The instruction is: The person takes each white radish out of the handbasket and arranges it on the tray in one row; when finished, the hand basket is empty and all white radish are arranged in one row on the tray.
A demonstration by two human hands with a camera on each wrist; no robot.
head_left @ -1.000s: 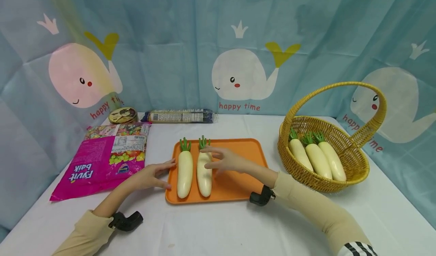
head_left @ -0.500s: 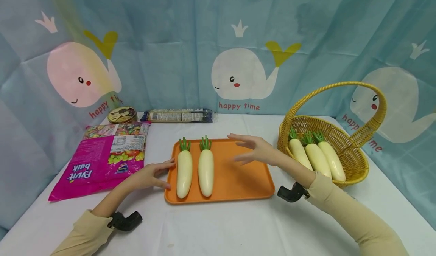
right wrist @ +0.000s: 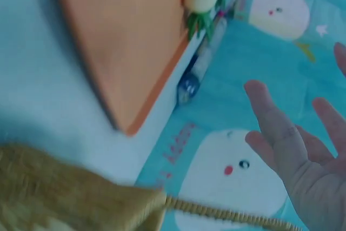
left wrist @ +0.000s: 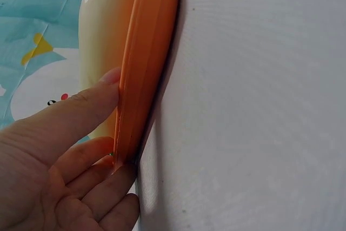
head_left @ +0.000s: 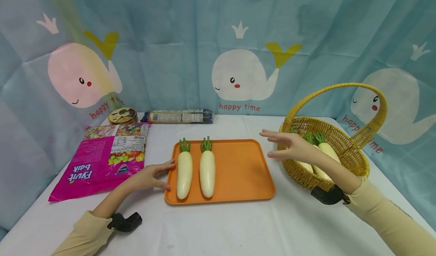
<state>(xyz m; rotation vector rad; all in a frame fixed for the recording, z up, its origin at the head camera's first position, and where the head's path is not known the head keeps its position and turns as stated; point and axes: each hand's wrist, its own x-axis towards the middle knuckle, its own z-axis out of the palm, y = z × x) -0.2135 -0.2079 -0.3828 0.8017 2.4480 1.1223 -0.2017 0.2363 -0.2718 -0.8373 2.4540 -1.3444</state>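
Note:
Two white radishes with green tops, the left one (head_left: pixel 184 174) and the right one (head_left: pixel 207 174), lie side by side on an orange tray (head_left: pixel 243 169). My left hand (head_left: pixel 146 177) touches the tray's left edge with thumb and fingertips; the left wrist view shows the thumb on the rim. To the right, my right hand (head_left: pixel 294 147) hovers in front of a wicker basket (head_left: pixel 359 169), its fingers spread and holding nothing. Several more radishes (head_left: pixel 328 152) lie in the basket, partly hidden behind the right hand and forearm.
A pink candy bag (head_left: pixel 102 161) lies left of the tray, with a round tin (head_left: pixel 122 115) behind it. A long wrapped packet (head_left: pixel 180 116) lies at the back. The basket's tall handle (head_left: pixel 340 85) arches above it. A printed curtain (head_left: pixel 170 59) hangs behind the table.
My right hand has let go of the right radish and moved right, from the tray to the basket. That radish has shifted slightly right. My left hand stays at the tray's edge.

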